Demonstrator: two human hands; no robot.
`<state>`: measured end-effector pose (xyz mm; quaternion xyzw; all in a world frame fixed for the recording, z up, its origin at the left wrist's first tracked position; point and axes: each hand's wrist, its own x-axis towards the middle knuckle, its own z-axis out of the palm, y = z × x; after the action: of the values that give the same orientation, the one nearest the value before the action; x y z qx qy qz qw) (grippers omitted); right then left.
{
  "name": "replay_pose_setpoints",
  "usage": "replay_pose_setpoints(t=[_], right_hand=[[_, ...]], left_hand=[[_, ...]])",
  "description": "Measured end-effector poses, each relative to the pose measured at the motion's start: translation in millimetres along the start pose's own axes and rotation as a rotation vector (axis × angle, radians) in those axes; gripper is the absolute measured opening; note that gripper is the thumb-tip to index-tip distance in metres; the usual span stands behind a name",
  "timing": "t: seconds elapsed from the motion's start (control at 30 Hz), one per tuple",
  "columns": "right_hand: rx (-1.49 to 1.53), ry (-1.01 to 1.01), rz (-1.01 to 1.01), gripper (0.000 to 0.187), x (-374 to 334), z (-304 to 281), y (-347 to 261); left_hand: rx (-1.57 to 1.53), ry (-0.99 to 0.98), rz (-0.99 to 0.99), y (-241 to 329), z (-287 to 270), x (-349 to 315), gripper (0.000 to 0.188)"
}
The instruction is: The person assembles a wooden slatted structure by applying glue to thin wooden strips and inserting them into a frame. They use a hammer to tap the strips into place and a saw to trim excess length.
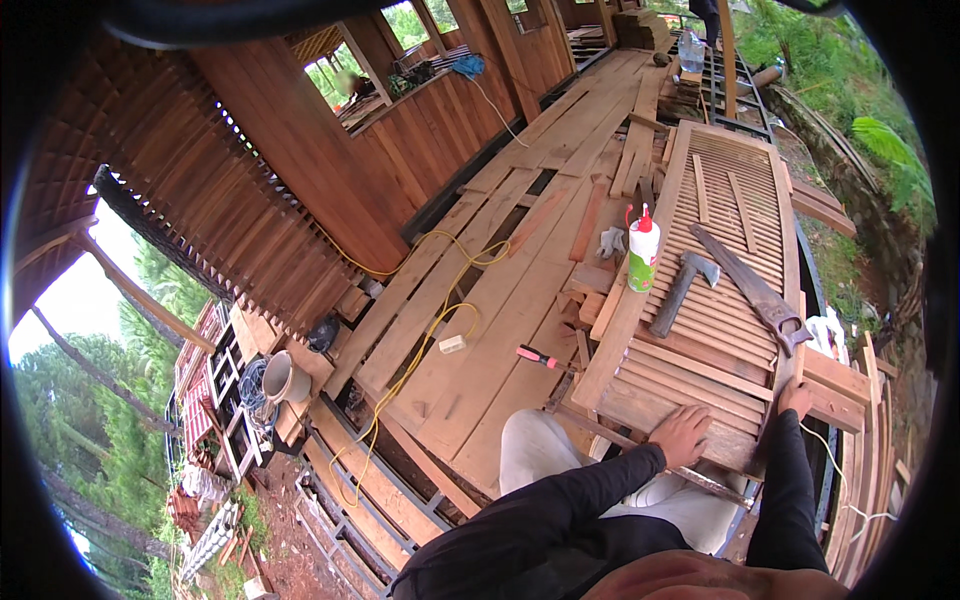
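A louvered wooden panel [704, 345] lies in front of me, its slats running across between two long side rails. My left hand [681, 436] rests flat on the slats at its near end, fingers stretched out. At the near right edge, my right hand [795, 400] is closed around the side rail; part of its fingers is hidden. On the slats lie a handsaw [748, 287] with a wooden handle, a hammer [685, 293] and two loose thin strips [741, 212]. A white-and-green glue bottle [644, 250] with a red cap stands on the left rail.
Left of the panel, a plank floor [510, 330] with gaps carries a yellow cord [432, 325], a white socket block [453, 344] and a pink-and-black tool [538, 356]. A bucket [287, 378] stands far left. Timber offcuts [590, 300] border the panel; stacked boards [838, 385] lie right.
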<state>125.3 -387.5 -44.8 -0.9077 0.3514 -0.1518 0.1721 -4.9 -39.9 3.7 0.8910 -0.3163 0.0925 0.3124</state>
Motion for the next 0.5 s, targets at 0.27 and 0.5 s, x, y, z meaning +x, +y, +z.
replay_pose_setpoints(t=[0.27, 0.5], right_hand=[[-0.002, 0.097, -0.078, 0.058, 3, 6, 8], [0.004, 0.018, -0.047, 0.052, 8, 8, 12]], left_hand=[[0.001, -0.001, -0.001, 4, -2, -1, 0.055], [-0.007, 0.001, -0.001, 3, -2, 1, 0.054]])
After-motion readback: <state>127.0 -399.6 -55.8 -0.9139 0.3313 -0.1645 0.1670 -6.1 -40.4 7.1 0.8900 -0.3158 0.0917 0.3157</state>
